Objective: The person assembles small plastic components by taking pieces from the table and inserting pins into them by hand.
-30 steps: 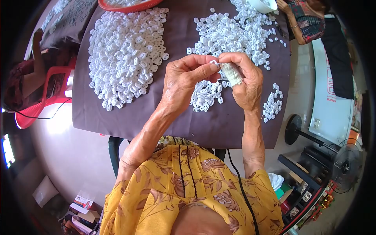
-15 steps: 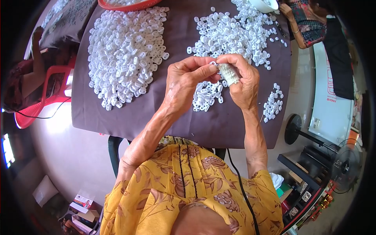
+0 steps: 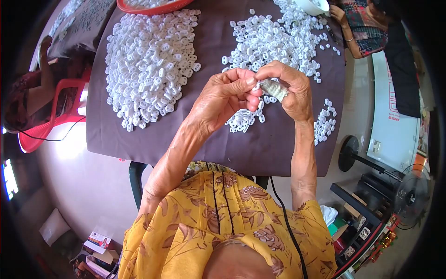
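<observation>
My left hand is raised over the table, its thumb and forefinger pinched on a small white plastic piece, with the other fingers loosely curled below. Meeting it from the other side, my right hand has its forefinger bent to the same spot. A pale, ridged, cloth-like wad lies between that forefinger and thumb; whether it is wrapped on the thumb or only held, I cannot tell. Beneath the hands is a small heap of white oval two-holed pieces, partly hidden by the fingers.
A large heap of the same white pieces covers the table's left side. Another heap spreads behind my hands, and a small group lies right. A red basket and white bowl stand behind. Another person's hand is at upper right.
The pale wad has tilted flatter, towards the right. My left hand has turned slightly and its lower fingers have opened a little. Both hands stay together over the same spot.
</observation>
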A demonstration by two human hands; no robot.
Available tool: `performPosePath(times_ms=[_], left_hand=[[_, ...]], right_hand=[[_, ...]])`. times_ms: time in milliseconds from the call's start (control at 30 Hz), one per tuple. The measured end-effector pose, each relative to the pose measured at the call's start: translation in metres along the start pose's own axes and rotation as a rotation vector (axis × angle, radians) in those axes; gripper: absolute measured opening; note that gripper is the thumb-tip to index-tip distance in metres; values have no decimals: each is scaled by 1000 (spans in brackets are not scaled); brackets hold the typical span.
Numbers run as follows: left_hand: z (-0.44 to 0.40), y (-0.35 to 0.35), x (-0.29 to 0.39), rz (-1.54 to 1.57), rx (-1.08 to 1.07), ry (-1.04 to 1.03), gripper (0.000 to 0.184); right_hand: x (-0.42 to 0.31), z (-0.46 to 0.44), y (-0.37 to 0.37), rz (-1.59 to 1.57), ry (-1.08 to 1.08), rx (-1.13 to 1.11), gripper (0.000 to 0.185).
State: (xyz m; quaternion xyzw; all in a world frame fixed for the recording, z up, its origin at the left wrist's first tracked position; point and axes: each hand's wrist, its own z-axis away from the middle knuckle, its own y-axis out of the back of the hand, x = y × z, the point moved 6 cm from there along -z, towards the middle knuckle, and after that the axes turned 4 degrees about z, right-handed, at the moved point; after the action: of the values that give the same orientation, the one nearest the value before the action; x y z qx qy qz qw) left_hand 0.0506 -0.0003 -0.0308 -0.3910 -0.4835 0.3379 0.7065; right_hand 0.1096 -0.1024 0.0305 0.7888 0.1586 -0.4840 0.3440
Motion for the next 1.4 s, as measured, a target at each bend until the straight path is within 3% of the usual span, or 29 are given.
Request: performPosePath(times_ms=[200,300,367,733,1033,1233,1333,1400], left_hand=[[0,0,-2,23,22,6,16],[4,-4,5,-121,142,-161,21],[7,-7,12,-383,161,-328,22],[7,-7,15,-419,227,-290,14],[-3,-19,20,-489,233,-385,14],[-12,-13,16,-403,190,-375,12],[-9,-6,21,-330,184,-384,12],[-8,-3,23,-315,185,-389,13]], right_hand=[[6,4,-1,-27,-50,8,9],[5,8,1,-39,-183,115,9],[5,9,1,-23,-224,133,9],[-6,-1,4,185,-117,106,9],[-16,-4,13,288,1,179,8],[13,16,25,40,-141,222,17],[62,53,36,285,-458,222,15],[82,77,33,407,-429,187,16]])
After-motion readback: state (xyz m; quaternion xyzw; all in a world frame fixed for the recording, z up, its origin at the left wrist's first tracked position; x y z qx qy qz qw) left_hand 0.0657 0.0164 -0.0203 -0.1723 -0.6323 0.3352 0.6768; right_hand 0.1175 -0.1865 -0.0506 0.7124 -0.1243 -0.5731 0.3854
